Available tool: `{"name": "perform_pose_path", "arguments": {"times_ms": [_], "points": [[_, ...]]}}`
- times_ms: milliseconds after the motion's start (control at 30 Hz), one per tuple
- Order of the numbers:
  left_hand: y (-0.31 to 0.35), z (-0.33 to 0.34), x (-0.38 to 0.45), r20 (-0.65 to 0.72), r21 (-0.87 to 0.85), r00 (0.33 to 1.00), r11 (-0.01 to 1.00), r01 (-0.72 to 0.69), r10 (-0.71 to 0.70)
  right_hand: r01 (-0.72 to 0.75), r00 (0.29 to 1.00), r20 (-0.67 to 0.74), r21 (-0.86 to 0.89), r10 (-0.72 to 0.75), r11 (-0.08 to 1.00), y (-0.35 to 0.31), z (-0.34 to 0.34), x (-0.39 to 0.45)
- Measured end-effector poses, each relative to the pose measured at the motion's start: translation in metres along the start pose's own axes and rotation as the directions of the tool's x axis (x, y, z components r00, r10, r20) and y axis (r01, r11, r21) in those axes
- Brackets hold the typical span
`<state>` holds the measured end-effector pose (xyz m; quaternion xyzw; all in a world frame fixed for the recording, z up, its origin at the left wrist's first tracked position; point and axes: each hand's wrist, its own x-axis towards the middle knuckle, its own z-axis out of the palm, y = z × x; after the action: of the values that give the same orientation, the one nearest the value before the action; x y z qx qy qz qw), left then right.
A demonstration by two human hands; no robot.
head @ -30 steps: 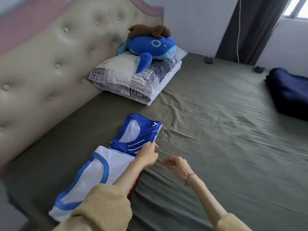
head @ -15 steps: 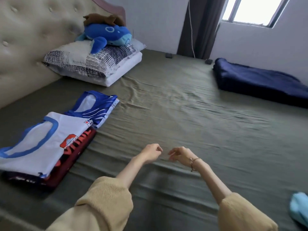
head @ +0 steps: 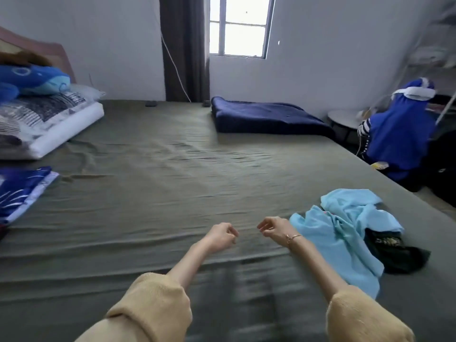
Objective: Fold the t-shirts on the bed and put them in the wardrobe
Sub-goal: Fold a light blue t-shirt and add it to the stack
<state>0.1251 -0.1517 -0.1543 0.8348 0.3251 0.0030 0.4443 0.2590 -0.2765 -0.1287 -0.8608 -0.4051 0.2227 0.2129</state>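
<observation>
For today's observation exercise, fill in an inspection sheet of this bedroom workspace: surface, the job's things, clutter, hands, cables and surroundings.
Surface: bed under a wrinkled olive sheet.
Job's things: unfolded light blue t-shirt lying partly over a dark garment, near the bed's right edge; folded blue t-shirt at the left edge.
Clutter: folded navy blanket; patterned pillow with a blue plush toy on it.
Hands: left hand and right hand loosely curled, holding nothing, above the sheet.
Cables: white cord hanging by the curtain.
Surroundings: window; blue clothing piled beside the bed.
</observation>
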Motion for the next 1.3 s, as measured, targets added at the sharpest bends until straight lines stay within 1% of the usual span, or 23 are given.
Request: {"name": "perform_pose_path", "arguments": {"times_ms": [67,200,233,300,367,400,467,533,567,600,667,733,767,867,933,967,1000,1067,1167,1233,1300], "points": [[0.034,0.031,0.009,0.037,0.026,0.998,0.998,-0.052,0.051,-0.056,0.994,-0.095,0.016,0.057,0.998,0.039,-0.023,-0.016],[0.087,0.077,0.021,0.029,0.1,0.983,0.977,-0.186,0.184,-0.131,0.958,-0.254,0.014,0.13,0.991,0.094,-0.056,-0.037],[0.098,0.088,0.024,0.04,0.127,0.976,0.967,-0.219,0.216,-0.163,0.944,-0.294,-0.014,0.151,0.987,0.105,-0.063,-0.042],[0.118,0.108,0.034,0.074,0.233,0.958,0.929,-0.287,0.277,-0.275,0.902,-0.367,-0.088,0.226,0.957,0.126,-0.077,-0.052],[0.13,0.126,0.044,0.138,0.324,0.949,0.892,-0.315,0.284,-0.395,0.868,-0.386,-0.159,0.311,0.905,0.142,-0.084,-0.061],[0.135,0.134,0.048,0.19,0.345,0.944,0.881,-0.322,0.27,-0.425,0.865,-0.367,-0.178,0.341,0.887,0.147,-0.085,-0.065],[0.137,0.15,0.053,0.271,0.401,0.935,0.856,-0.326,0.229,-0.423,0.878,-0.315,-0.16,0.36,0.892,0.159,-0.08,-0.069],[0.133,0.157,0.051,0.258,0.498,0.937,0.799,-0.337,0.234,-0.406,0.883,-0.336,-0.198,0.327,0.892,0.164,-0.072,-0.072],[0.13,0.157,0.05,0.229,0.534,0.935,0.769,-0.352,0.269,-0.399,0.878,-0.379,-0.248,0.291,0.883,0.166,-0.07,-0.072],[0.127,0.157,0.05,0.202,0.542,0.932,0.759,-0.362,0.3,-0.393,0.867,-0.429,-0.275,0.254,0.878,0.167,-0.069,-0.073],[0.12,0.149,0.048,0.164,0.506,0.928,0.779,-0.371,0.335,-0.361,0.831,-0.518,-0.225,0.203,0.905,0.164,-0.069,-0.071],[0.117,0.139,0.046,0.135,0.498,0.928,0.786,-0.367,0.347,-0.333,0.794,-0.58,-0.161,0.184,0.929,0.16,-0.073,-0.069],[0.115,0.131,0.045,0.118,0.502,0.928,0.785,-0.362,0.352,-0.322,0.782,-0.6,-0.159,0.168,0.933,0.155,-0.076,-0.067],[0.107,0.103,0.042,0.047,0.487,0.925,0.8,-0.35,0.376,-0.31,0.756,-0.652,-0.269,0.064,0.912,0.136,-0.086,-0.061],[0.104,0.077,0.038,-0.01,0.469,0.925,0.819,-0.332,0.38,-0.248,0.739,-0.674,-0.276,-0.003,0.929,0.114,-0.092,-0.056],[0.104,0.064,0.036,-0.045,0.463,0.924,0.827,-0.318,0.38,-0.191,0.741,-0.671,-0.227,-0.012,0.955,0.102,-0.093,-0.052],[0.103,0.05,0.033,-0.083,0.463,0.921,0.833,-0.302,0.38,-0.121,0.75,-0.662,-0.143,-0.004,0.982,0.089,-0.095,-0.048],[0.097,0.016,0.024,-0.158,0.467,0.917,0.846,-0.259,0.368,0.003,0.787,-0.616,0.011,0.005,1.0,0.059,-0.094,-0.037],[0.08,-0.03,0.01,-0.245,0.456,0.914,0.87,-0.186,0.323,0.131,0.821,-0.57,0.174,-0.009,0.976,0.016,-0.085,-0.021],[0.066,-0.058,-0.001,-0.281,0.454,0.922,0.883,-0.117,0.266,0.206,0.842,-0.539,0.265,-0.032,0.942,-0.016,-0.075,-0.013],[0.046,-0.087,-0.015,-0.305,0.436,0.935,0.9,-0.032,0.181,0.272,0.864,-0.496,0.311,-0.089,0.911,-0.054,-0.06,-0.006]]}}
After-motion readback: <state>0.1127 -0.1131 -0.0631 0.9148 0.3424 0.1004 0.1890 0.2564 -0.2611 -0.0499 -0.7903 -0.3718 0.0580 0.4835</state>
